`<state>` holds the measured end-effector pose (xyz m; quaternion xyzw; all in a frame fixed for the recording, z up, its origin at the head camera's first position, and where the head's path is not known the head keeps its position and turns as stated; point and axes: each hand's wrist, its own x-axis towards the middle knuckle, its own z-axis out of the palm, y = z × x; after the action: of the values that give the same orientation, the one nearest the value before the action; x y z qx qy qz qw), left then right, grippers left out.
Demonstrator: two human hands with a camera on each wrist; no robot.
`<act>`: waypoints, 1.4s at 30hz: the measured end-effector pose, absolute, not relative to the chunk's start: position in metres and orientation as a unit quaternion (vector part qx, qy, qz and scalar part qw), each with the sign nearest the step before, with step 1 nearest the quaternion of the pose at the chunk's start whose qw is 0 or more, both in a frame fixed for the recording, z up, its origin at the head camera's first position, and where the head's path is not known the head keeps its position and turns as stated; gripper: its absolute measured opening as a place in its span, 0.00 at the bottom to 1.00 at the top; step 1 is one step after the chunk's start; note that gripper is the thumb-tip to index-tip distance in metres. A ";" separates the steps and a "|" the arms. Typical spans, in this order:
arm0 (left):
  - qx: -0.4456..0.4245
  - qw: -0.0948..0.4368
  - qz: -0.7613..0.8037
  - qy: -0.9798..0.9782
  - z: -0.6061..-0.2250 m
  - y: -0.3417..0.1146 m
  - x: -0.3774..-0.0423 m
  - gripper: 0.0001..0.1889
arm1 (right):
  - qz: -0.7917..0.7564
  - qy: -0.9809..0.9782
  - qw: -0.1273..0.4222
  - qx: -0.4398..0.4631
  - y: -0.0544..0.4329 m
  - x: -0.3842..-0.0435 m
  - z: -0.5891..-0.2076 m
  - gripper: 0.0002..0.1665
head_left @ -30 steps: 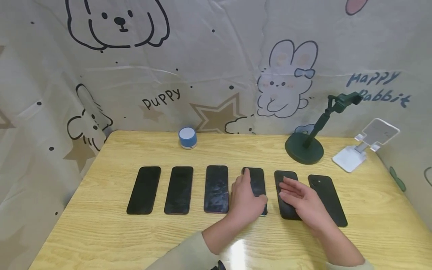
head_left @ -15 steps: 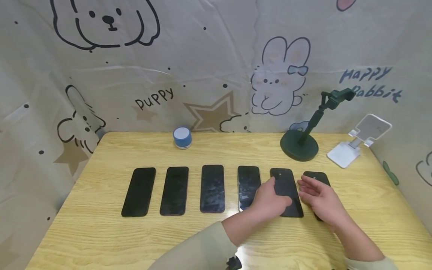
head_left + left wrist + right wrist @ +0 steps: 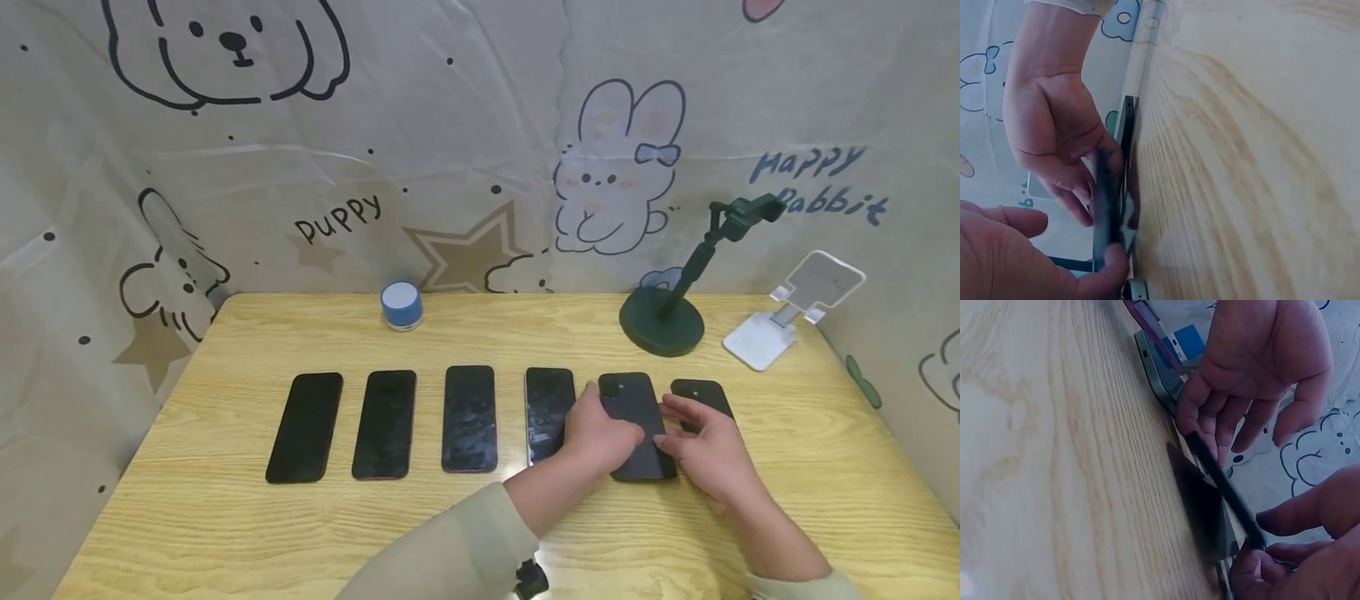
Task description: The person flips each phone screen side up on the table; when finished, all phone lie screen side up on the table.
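Observation:
Several dark smartphones lie in a row across the wooden table. At the fifth, a black smartphone (image 3: 630,408) with its camera side up, my left hand (image 3: 600,437) grips the left edge, its thumb over the back. My right hand (image 3: 708,450) holds the right edge, partly covering the sixth smartphone (image 3: 701,396). Both wrist views show the gripped phone (image 3: 1229,490) raised off the tabletop between the fingers, blurred in the left wrist view. The left forearm crosses the lower end of the fourth smartphone (image 3: 550,404).
Three more smartphones, the first (image 3: 303,429), second (image 3: 384,425) and third (image 3: 469,417), lie screen up on the left. Behind the row stand a small blue speaker (image 3: 402,307), a dark green phone stand (image 3: 662,323) and a white phone stand (image 3: 759,342). A printed curtain hangs behind the table.
My left hand has moved right from the fourth smartphone to the fifth. The right hand shifted right, then came back left to the fifth phone's edge. The head view turned slightly.

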<state>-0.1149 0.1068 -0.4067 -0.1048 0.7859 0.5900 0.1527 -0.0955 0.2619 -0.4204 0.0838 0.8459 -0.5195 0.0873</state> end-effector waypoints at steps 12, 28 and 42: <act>-0.094 0.112 0.619 0.772 -0.406 0.102 -0.115 0.41 | -0.601 0.777 0.111 0.148 0.266 -0.088 -0.420 0.43; -0.090 0.118 0.694 0.705 -0.401 0.101 -0.116 0.11 | -0.641 0.751 0.095 0.130 0.254 -0.084 -0.416 0.45; 0.009 0.121 0.660 0.742 -0.406 0.102 -0.113 0.07 | -0.737 0.663 0.111 0.062 0.257 -0.080 -0.420 0.41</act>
<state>-0.1134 0.1018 -0.4061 0.0095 0.7416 0.6597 0.1212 -0.0797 0.2569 -0.4197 0.0618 0.6634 -0.7375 0.1106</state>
